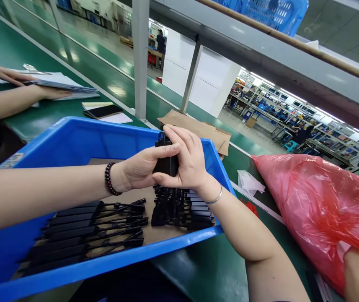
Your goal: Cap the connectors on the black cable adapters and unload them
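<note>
Both my hands hold one black adapter (166,164) upright above the blue bin. My left hand (141,167), with a beaded bracelet at the wrist, grips its left side and lower part. My right hand (188,158), with a silver bangle, wraps its right side, fingers over the top. A small black cable loop shows at the adapter's top. Below, in the blue bin (129,253), several black adapters with bundled cables (72,228) lie in a row at the left, and another group (182,207) lies at the right on brown cardboard.
A red plastic bag (320,197) lies at the right, with another person's hand at it. Brown cardboard (198,131) is behind the bin. At the left, a person's hands rest on papers (63,82) near a phone (104,111). A metal post (140,63) stands beyond the bin.
</note>
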`<state>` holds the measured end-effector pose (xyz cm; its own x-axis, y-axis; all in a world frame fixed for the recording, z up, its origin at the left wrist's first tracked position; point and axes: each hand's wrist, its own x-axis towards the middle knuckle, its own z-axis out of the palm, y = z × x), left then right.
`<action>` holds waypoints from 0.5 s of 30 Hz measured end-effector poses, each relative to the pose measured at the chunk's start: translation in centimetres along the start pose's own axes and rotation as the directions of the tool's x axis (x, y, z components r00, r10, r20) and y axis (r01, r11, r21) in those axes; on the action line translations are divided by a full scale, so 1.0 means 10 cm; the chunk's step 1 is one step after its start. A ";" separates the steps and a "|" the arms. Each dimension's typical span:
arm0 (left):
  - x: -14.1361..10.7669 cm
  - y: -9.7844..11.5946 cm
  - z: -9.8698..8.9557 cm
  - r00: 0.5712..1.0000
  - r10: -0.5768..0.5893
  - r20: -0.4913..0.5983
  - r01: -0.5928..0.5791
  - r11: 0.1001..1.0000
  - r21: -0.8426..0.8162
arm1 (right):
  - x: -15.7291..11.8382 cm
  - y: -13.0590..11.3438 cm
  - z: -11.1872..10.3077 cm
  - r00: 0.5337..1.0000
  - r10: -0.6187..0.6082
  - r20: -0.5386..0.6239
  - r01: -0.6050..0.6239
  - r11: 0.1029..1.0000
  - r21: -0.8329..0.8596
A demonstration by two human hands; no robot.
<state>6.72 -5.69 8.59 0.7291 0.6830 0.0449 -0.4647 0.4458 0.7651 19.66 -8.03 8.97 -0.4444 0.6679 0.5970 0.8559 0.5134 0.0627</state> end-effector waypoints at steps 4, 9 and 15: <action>-0.03 -0.03 0.05 1.000 0.006 0.019 -0.007 0.999 0.039 | -0.03 0.06 0.02 0.997 -0.045 -0.063 0.049 0.997 0.059; 0.04 0.22 -0.01 0.918 0.376 0.127 -0.397 0.866 0.305 | -0.01 0.11 -0.04 0.943 0.163 -0.290 -0.040 0.921 0.387; 0.10 0.59 -0.26 0.792 0.603 0.093 -0.551 0.642 0.532 | 0.01 0.26 0.16 0.883 0.459 0.092 -0.329 0.468 0.820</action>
<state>3.40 -0.87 11.46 0.3443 0.7562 0.5565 -0.4330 -0.3981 0.8087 21.38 -5.78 7.92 -0.0240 0.8756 0.4824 0.3300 0.4624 -0.8230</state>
